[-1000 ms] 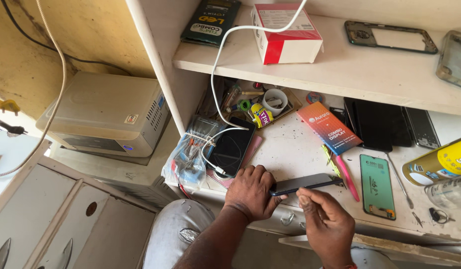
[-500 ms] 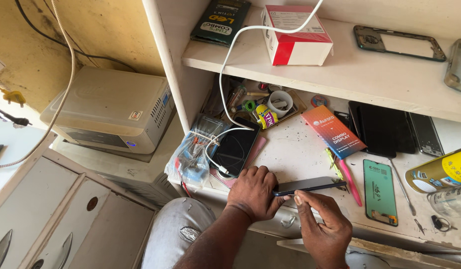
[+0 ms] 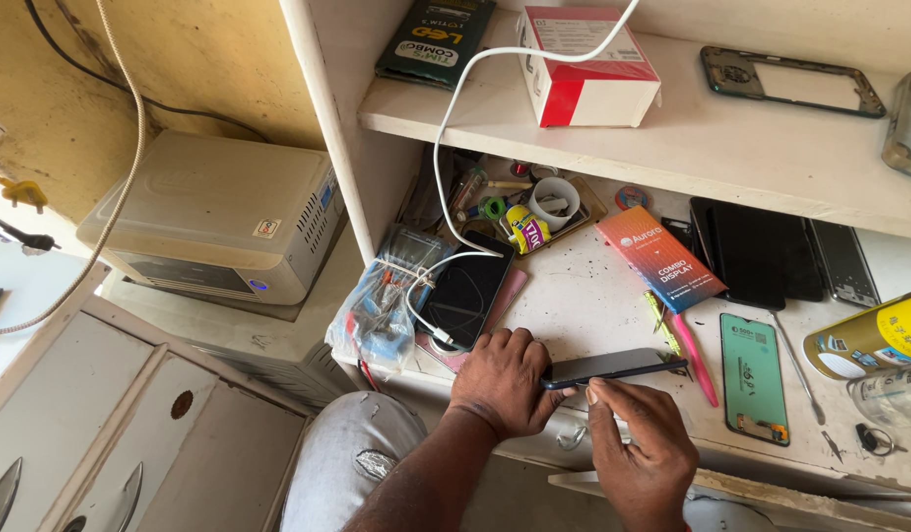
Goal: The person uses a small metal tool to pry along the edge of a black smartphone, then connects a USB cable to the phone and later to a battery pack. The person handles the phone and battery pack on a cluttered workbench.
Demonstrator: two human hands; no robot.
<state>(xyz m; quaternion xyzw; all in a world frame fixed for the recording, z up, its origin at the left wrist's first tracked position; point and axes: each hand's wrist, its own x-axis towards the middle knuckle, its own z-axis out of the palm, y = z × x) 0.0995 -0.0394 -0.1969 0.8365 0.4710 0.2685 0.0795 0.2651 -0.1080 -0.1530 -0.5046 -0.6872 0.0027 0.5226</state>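
The dark smartphone (image 3: 613,366) lies edge-up above the bench front, gripped by the left hand (image 3: 500,379) at one end and pinched underneath by the right hand (image 3: 641,443), between a charging phone (image 3: 467,288) and a green-backed screen (image 3: 754,376).

Yellowed wall (image 3: 209,59); white shelf (image 3: 731,148); daylight

A single head-worn camera looks steeply down from above the person's own lap onto the counter (image 3: 593,296). It sits close enough that both forearms enter from the bottom edge. The view faces forward toward the wall, taking in the shelf (image 3: 692,148) above the counter at the top and a cabinet (image 3: 101,424) off to the left side.
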